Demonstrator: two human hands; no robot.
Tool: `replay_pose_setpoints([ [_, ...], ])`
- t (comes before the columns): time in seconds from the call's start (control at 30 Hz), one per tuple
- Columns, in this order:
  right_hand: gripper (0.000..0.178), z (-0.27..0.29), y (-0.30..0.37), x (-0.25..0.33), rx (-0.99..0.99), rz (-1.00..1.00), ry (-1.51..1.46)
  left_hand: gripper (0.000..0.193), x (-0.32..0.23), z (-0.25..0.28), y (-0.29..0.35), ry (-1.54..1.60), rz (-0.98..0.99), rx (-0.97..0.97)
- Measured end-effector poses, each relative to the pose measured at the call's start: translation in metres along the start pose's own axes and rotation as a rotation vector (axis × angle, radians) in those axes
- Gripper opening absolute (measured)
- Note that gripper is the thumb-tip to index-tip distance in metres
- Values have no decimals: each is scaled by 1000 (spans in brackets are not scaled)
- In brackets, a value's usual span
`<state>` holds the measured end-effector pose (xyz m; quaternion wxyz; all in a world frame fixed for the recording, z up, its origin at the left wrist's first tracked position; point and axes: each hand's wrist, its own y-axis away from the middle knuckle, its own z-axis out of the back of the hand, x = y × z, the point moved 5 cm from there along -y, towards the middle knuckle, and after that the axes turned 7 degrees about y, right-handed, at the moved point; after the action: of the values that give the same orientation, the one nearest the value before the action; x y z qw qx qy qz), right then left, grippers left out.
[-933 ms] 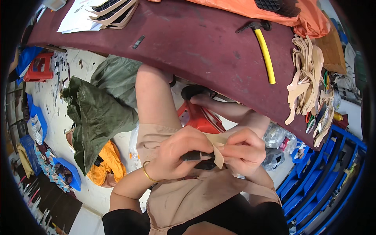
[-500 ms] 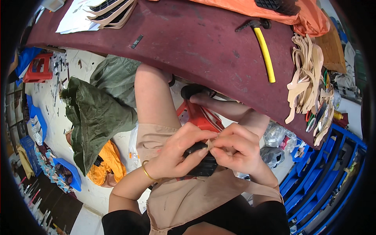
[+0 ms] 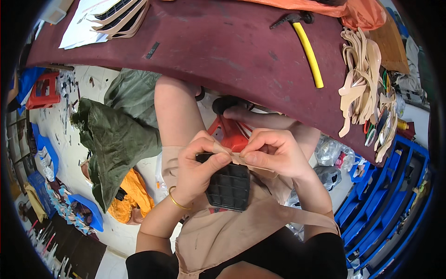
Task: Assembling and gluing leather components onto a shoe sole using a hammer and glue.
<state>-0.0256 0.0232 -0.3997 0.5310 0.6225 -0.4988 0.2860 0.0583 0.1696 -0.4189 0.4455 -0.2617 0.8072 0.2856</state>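
Observation:
Both hands are raised over my lap, fingertips almost meeting. Between thumb and fingers, my left hand [image 3: 199,163] pinches one end of a thin beige strip [image 3: 237,159]. The strip's other side is pinched by my right hand [image 3: 275,153], with a beige flap hanging under those fingers. Just below and behind the strip lies a black grid-patterned slab [image 3: 228,188], like a shoe sole, on my beige apron [image 3: 227,237]. Its upper left edge is partly covered by my left thumb. Whether the strip is joined to the slab cannot be made out.
A dark red table [image 3: 209,51] carries a yellow-handled hammer [image 3: 308,55], a pile of beige straps [image 3: 361,83] and stacked soles [image 3: 121,21]. Green sacking [image 3: 118,144] and an orange bag [image 3: 132,195] lie left. A blue rack [image 3: 385,200] stands right.
My hands have moved up and tilted, so the beige strip now stretches between them. More of the black slab shows beneath. The table has shifted slightly up and left in view.

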Motion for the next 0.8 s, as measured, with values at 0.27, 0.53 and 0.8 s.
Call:
replay_pose_setpoints([
  [0.27, 9, 7, -8, -3, 58, 108, 120, 8, -4, 5, 1, -15, -18, -66],
  [0.53, 11, 3, -7, -11, 0, 70, 95, 8, -11, 8, -2, -17, -21, -147],
  [0.8, 14, 3, -1, -15, -103, -23, 35, 12, -17, 8, -5, -155, -131, -202],
])
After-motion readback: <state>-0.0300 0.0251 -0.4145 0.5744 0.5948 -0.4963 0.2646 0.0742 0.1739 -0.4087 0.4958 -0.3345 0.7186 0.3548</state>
